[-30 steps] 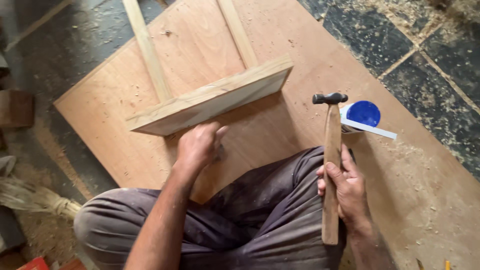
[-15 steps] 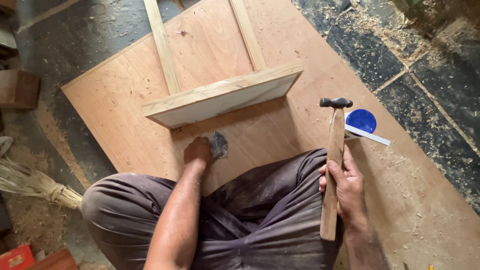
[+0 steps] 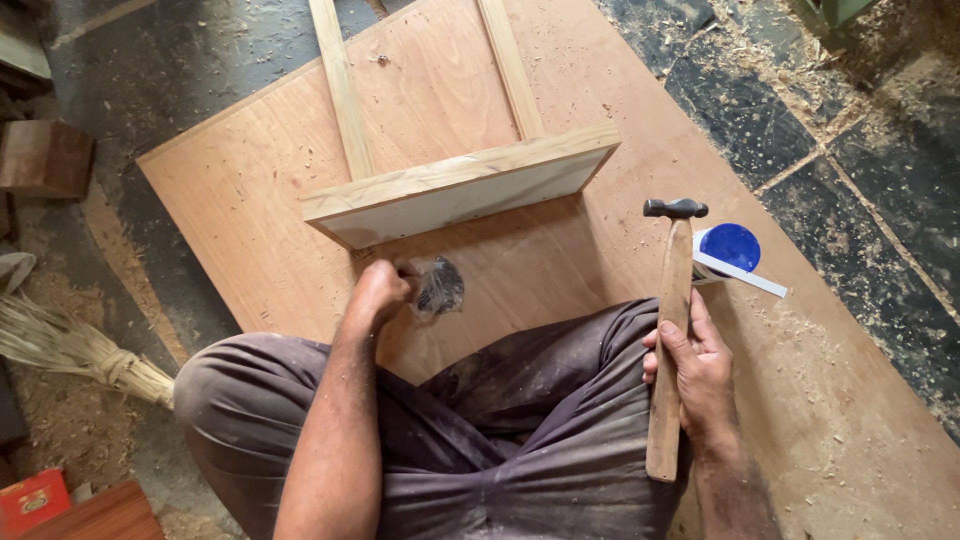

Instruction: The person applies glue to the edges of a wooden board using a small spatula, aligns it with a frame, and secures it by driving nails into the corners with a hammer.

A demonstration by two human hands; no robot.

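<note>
I sit cross-legged on a large plywood sheet (image 3: 270, 200). My right hand (image 3: 695, 370) grips the wooden handle of a hammer (image 3: 672, 300), its dark head pointing away from me. My left hand (image 3: 380, 290) is closed in a fist on the plywood, its fingers at a small clear plastic bag with dark contents (image 3: 440, 285); whether it grips the bag is unclear. Just beyond the bag stands a wooden frame (image 3: 460, 185) with a thick front board and two slats running away from me.
A blue round lid on a white strip (image 3: 730, 250) lies right of the hammer head. A straw broom (image 3: 70, 350) lies on the floor at left, with wood blocks (image 3: 45, 158) and a red box (image 3: 35, 500). Dark stone tiles with sawdust (image 3: 860, 150) lie to the right.
My left hand went from spread flat on the plywood to a closed fist beside the small bag. The hammer stayed held upright in my right hand.
</note>
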